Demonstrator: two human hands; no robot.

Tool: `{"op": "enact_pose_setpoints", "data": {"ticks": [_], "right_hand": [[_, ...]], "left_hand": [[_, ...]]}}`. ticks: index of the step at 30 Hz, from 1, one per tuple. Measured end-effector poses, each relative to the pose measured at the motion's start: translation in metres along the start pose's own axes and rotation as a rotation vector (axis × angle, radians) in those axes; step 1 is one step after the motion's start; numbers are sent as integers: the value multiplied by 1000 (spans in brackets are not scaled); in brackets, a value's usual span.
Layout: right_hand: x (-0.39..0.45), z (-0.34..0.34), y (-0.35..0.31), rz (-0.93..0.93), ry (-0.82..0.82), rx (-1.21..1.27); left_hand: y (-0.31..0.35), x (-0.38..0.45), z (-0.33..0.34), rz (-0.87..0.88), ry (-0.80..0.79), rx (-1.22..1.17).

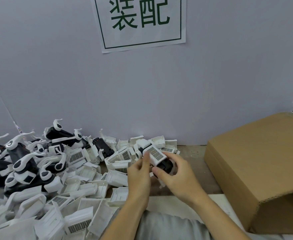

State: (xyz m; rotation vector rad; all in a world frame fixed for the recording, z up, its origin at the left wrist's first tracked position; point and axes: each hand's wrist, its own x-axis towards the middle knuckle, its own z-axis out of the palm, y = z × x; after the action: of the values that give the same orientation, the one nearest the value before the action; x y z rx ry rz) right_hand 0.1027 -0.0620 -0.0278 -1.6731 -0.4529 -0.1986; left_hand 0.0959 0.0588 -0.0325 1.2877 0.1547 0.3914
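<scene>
You were mid-fit: right hand [175, 172] curled round the black body [166, 166], white grille cover [155, 154] on its far end, just above the bench [190, 153] middle. Left hand [139, 172] was at the cover's side, blurred; can't tell its grip. Next, likely: press cover home squarely. Cardboard box [256, 161] at right edge, contents hidden.

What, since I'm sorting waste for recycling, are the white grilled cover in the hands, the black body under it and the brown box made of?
The white grilled cover: looks moulded plastic, matt, thin-walled; its grey mesh could be metal or plastic. The black body: probably plastic, slight sheen. The brown box: corrugated cardboard, fluted edge showing.
</scene>
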Motion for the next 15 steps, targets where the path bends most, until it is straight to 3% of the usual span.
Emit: {"op": "enact_pose_setpoints", "data": {"ticks": [3, 5, 11, 13, 15], "right_hand": [[-2, 1, -3, -82, 37, -97], [-1, -3, -5, -95, 110, -15], [5, -25, -3, 215, 280, 274], [7, -31, -3, 282, 266, 401], [8, -33, -2, 332, 201, 507]], "left_hand": [[1, 2, 2, -140, 24, -206], [5, 0, 3, -98, -15, -175], [5, -3, -2, 250, 177, 236], [8, -2, -3, 292, 201, 235], [11, -4, -1, 213, 106, 127]]}}
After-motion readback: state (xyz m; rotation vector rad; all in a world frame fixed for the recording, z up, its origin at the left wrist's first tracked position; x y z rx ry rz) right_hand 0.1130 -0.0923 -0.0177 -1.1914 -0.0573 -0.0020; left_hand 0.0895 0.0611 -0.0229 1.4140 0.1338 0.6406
